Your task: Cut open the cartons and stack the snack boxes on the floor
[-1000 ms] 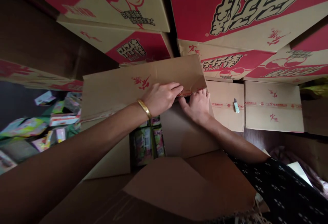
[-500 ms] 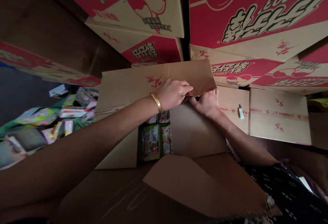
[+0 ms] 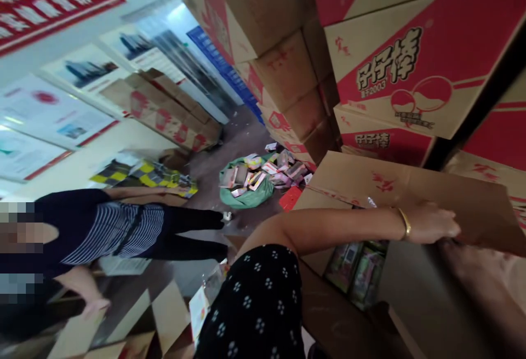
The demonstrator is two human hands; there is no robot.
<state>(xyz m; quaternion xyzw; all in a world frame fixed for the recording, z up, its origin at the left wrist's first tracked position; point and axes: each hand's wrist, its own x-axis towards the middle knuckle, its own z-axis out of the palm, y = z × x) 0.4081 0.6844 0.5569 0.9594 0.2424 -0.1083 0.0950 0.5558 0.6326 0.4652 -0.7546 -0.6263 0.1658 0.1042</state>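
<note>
An open cardboard carton (image 3: 316,288) stands at the lower right, with green and pink packets (image 3: 365,274) showing inside. My left hand (image 3: 433,222), a gold bangle on its wrist, is closed on the edge of the carton's long raised flap (image 3: 365,175). Close beside it, my right hand (image 3: 476,271) is at the same flap edge; motion blurs it and its fingers cannot be made out. A second, greyish inner flap (image 3: 411,288) covers the right part of the packets.
Stacked red and brown cartons (image 3: 394,74) rise behind the flap. A green sack (image 3: 246,200) with small packages lies on the floor. At left, a co-worker (image 3: 123,230) in a striped top is beside open cartons (image 3: 168,315). More boxes (image 3: 172,112) line the wall.
The view has swung left, bringing the co-worker, wall and doorway into sight. My left hand stays on the flap edge; my right hand is now blurred beside it.
</note>
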